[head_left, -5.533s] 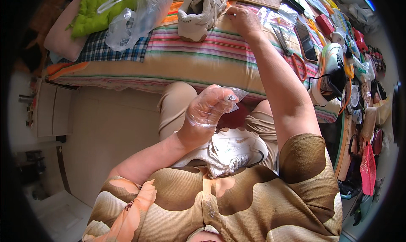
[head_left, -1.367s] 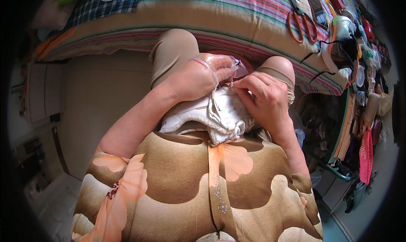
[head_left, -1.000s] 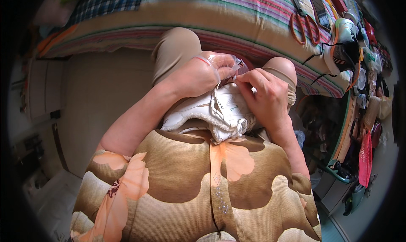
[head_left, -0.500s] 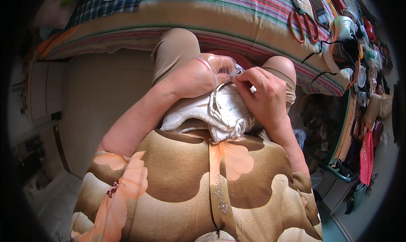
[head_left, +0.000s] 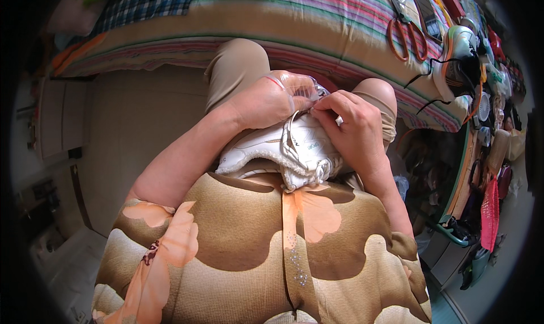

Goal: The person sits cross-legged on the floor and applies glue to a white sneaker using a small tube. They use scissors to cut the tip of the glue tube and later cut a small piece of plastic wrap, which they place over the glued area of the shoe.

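A white shoe [head_left: 258,153] with a fleecy lining rests on my lap, its opening toward me. White laces [head_left: 322,171] hang at its right side. My left hand [head_left: 277,99] is closed at the shoe's far edge, with clear plastic film [head_left: 300,86] over its fingers and a thin red line across its back. My right hand [head_left: 354,123] meets it there, thumb and forefinger pinched together. What either hand grips is hidden or too small to name. A small white piece [head_left: 339,120] shows by my right palm.
A striped cloth [head_left: 317,18] covers the bed-like surface ahead. Orange-handled scissors [head_left: 407,39] lie on it, beside another shoe [head_left: 459,63] with loose black laces. Hanging items, including a pink mesh piece [head_left: 489,213], crowd the right. A pale cabinet [head_left: 62,117] stands left.
Both hands stay at the same spot on the shoe. The right fingers have shifted very slightly; nothing else has visibly moved.
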The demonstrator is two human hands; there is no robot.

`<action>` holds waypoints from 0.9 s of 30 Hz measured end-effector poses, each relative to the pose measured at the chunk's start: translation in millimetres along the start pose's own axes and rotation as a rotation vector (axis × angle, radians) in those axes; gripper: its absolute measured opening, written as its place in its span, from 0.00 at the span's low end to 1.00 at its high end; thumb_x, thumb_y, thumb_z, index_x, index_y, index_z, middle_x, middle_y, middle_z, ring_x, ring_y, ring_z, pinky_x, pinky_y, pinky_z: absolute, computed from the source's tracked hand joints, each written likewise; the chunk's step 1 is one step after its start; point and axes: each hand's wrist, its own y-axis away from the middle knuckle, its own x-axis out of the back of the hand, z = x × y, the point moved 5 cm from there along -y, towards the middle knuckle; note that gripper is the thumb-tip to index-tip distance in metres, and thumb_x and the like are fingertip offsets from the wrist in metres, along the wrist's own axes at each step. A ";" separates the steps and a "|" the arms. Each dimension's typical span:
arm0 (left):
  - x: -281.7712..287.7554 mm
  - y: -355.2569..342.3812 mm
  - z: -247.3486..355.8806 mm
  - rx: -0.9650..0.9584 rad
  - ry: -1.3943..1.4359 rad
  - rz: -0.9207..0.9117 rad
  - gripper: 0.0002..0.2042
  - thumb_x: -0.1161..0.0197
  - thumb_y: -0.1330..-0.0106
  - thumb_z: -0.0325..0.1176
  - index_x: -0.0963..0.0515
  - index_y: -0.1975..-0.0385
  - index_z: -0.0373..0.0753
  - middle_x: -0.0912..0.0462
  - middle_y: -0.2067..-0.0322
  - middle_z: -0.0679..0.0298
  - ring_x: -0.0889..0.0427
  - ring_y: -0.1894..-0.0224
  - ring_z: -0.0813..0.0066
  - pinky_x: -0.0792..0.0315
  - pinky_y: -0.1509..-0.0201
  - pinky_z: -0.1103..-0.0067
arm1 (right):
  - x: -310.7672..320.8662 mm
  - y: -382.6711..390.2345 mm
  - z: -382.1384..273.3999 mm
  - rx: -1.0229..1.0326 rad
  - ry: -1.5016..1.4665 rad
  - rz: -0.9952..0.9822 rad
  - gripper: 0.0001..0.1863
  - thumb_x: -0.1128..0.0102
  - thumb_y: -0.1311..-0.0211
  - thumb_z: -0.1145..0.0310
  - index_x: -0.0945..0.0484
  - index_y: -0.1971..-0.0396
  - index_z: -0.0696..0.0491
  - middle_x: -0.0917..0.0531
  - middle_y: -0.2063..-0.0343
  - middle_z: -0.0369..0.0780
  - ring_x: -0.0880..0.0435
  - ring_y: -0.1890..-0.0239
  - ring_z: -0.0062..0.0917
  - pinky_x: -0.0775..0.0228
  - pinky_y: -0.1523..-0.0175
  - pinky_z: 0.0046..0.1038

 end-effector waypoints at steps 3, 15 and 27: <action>0.2 1.3 1.4 -0.019 -0.003 0.021 0.06 0.41 0.35 0.29 0.23 0.63 0.33 0.21 0.70 0.64 0.26 0.67 0.80 0.30 0.60 0.81 | -1.5 0.8 3.4 -0.034 -0.121 0.050 0.05 0.34 0.51 0.76 0.22 0.74 0.54 0.18 0.75 0.39 0.18 0.73 0.30 0.27 0.68 0.26; -1.0 1.4 3.0 -0.029 -0.014 0.003 0.07 0.42 0.34 0.31 0.23 0.64 0.34 0.20 0.71 0.63 0.25 0.68 0.77 0.30 0.61 0.80 | -6.0 5.2 11.2 -0.231 -0.331 -0.026 0.07 0.34 0.50 0.75 0.23 0.73 0.57 0.18 0.75 0.41 0.18 0.72 0.33 0.27 0.66 0.27; -2.0 2.0 6.4 -0.033 0.009 0.001 0.08 0.41 0.35 0.31 0.23 0.62 0.34 0.21 0.71 0.61 0.25 0.67 0.78 0.30 0.61 0.80 | -7.0 8.8 11.9 -0.164 -0.353 -0.040 0.04 0.34 0.49 0.76 0.19 0.72 0.58 0.19 0.73 0.40 0.19 0.70 0.30 0.28 0.63 0.27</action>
